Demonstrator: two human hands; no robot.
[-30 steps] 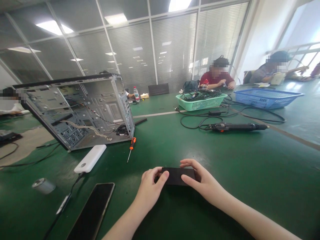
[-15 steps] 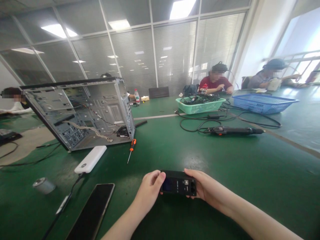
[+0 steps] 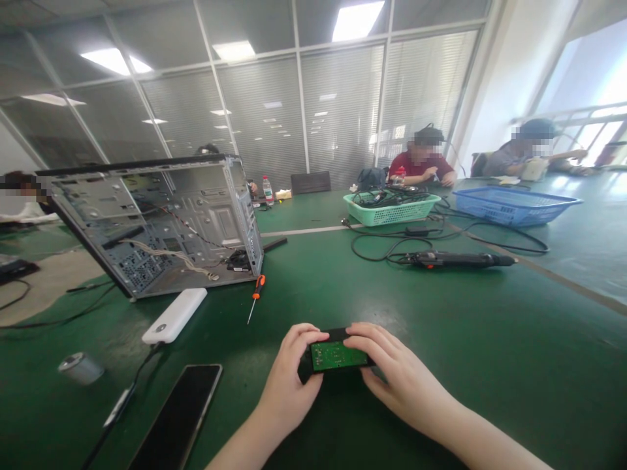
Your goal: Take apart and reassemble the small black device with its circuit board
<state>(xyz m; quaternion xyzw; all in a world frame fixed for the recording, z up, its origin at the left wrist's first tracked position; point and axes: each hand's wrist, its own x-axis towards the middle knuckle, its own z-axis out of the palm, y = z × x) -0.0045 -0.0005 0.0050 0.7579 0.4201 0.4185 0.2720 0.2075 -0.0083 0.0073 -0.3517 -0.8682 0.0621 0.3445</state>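
Observation:
Between my two hands is a small black electronic device [image 3: 339,356], its green circuit board side facing me. My left hand [image 3: 290,372] grips its left end, thumb below and fingers over the top edge. On the right end, my right hand [image 3: 392,359] has its fingers bent over the top, with the thumb underneath. A screwdriver [image 3: 256,292] with an orange and black handle lies on the green table [image 3: 304,281], beyond my left hand. To the left of that hand lies a black-screened phone [image 3: 179,418].
An open computer case [image 3: 215,215] stands at the left, a white power bank [image 3: 175,316] and a metal cylinder [image 3: 81,368] before it. A corded electric screwdriver [image 3: 460,258], a green basket [image 3: 386,212] of cables and a blue basket [image 3: 514,205] are farther right. Other people sit beyond.
The device has been turned over: its screen and port side faced me before, and now its circuit board side does. Both hands have shifted their grip around its ends.

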